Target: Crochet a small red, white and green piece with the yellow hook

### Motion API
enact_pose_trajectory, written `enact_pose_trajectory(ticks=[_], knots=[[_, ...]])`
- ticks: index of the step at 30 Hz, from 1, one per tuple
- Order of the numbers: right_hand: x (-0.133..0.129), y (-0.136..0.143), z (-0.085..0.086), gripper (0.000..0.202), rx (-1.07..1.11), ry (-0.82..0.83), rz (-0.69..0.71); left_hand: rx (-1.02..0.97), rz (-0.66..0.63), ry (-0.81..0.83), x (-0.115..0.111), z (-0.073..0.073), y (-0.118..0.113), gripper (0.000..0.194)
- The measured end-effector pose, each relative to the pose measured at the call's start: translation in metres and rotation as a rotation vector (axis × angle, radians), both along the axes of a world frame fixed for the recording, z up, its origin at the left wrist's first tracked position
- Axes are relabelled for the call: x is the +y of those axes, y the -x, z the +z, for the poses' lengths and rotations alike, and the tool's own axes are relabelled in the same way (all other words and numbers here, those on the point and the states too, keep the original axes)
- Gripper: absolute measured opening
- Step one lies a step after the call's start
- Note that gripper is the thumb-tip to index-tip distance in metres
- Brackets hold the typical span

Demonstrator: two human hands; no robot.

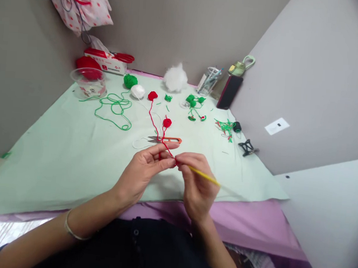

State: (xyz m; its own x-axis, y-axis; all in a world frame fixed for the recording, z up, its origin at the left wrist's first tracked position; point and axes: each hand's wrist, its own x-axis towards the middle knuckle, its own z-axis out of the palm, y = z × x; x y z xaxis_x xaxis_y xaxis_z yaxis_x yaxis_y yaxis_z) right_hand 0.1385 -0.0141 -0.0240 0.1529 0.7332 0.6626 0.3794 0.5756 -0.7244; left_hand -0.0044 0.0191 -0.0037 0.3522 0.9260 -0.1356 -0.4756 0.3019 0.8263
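Near the centre of the frame, the left hand (pixel 142 170) pinched a small red crochet piece (pixel 176 162), mostly covered, while the right hand (pixel 198 183) gripped a yellow-handled crochet hook (pixel 205 176), its tip hidden. Red yarn (pixel 167 148) led up from the hands across orange-handled thread snips (pixel 172 140) lying on the pale green surface (pixel 56 153).

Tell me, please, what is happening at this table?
A person's left hand pinches a small piece of red yarn work; the right hand holds a slim, yellow, stick-shaped tool at it, tip hidden. A thin red yarn strand runs from the hands past orange-handled metal snips. Beyond them, on the pale green cloth, lie a round green yarn ball and a round white yarn ball.
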Motion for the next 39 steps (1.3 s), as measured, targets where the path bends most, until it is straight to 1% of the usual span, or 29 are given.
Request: enact_pose_trajectory(ticks=[2,3,4,6,8,10,12,15,18,20,21,23,25,26,27,28,30,32,33,34,35,37,38,39], knots=[[-0.001,0.000,-0.004,0.032,-0.170,-0.121,-0.094,-0.060,-0.036,0.059,0.001,-0.001,-0.001,0.038],[-0.001,0.000,-0.005,0.035,-0.205,-0.154,-0.125,-0.091,-0.067,0.100,0.001,-0.001,-0.001,0.038],[-0.001,-0.001,-0.006,0.036,-0.191,-0.159,-0.133,-0.118,-0.097,0.143,0.002,-0.002,-0.001,0.037],[0.000,-0.004,-0.003,0.030,-0.025,-0.092,-0.098,-0.149,-0.125,0.209,0.003,-0.002,0.001,0.031],[0.001,-0.007,0.002,0.022,0.223,0.007,-0.026,-0.150,-0.104,0.220,0.005,-0.001,0.003,0.024],[0.003,-0.008,0.005,0.017,0.415,0.083,0.065,-0.138,-0.064,0.179,0.004,0.000,0.003,0.019],[0.004,-0.007,0.006,0.015,0.457,0.127,0.136,-0.110,-0.038,0.110,0.002,0.002,0.002,0.022],[0.006,-0.003,0.006,0.015,0.337,0.099,0.133,-0.041,-0.043,-0.005,-0.002,0.002,0.000,0.032],[0.005,-0.001,0.005,0.019,0.296,0.098,0.103,0.018,-0.046,-0.048,-0.002,0.002,0.000,0.027],[0.003,0.000,0.004,0.021,0.254,0.108,0.088,0.034,-0.021,-0.031,-0.001,0.001,-0.001,0.025],[0.002,0.001,0.003,0.022,0.191,0.090,0.065,0.026,-0.006,-0.016,-0.001,0.001,-0.002,0.027],[0.001,0.002,-0.001,0.025,0.008,-0.008,-0.020,-0.014,-0.001,0.020,0.000,-0.001,-0.003,0.035],[0.001,0.002,-0.004,0.031,-0.137,-0.111,-0.105,-0.081,-0.053,0.079,0.002,-0.003,-0.004,0.037],[0.001,0.002,-0.005,0.031,-0.150,-0.126,-0.125,-0.113,-0.091,0.114,0.002,-0.005,-0.003,0.035],[0.001,0.000,-0.005,0.028,-0.111,-0.108,-0.125,-0.142,-0.120,0.148,0.003,-0.006,-0.002,0.033],[0.002,-0.002,-0.004,0.023,-0.027,-0.061,-0.106,-0.166,-0.134,0.175,0.004,-0.007,-0.001,0.030],[0.004,-0.006,0.000,0.016,0.216,0.063,-0.036,-0.187,-0.122,0.193,0.006,-0.007,0.001,0.028],[0.007,-0.009,0.004,0.016,0.416,0.145,0.047,-0.168,-0.087,0.155,0.006,-0.006,0.002,0.030],[0.007,-0.008,0.005,0.017,0.445,0.168,0.081,-0.141,-0.061,0.118,0.005,-0.005,0.002,0.033],[0.007,-0.007,0.005,0.016,0.415,0.172,0.092,-0.106,-0.028,0.074,0.004,-0.004,0.000,0.036],[0.007,-0.005,0.004,0.016,0.334,0.154,0.070,-0.070,0.009,0.031,0.002,-0.004,-0.001,0.038],[0.006,0.001,0.000,0.017,0.099,0.039,-0.043,-0.030,0.053,-0.011,-0.001,-0.003,-0.005,0.043],[0.006,0.004,-0.003,0.021,-0.001,-0.040,-0.108,-0.039,0.040,0.002,-0.002,-0.003,-0.007,0.044],[0.005,0.006,-0.005,0.025,-0.060,-0.106,-0.157,-0.062,-0.001,0.032,-0.002,-0.003,-0.008,0.043]])
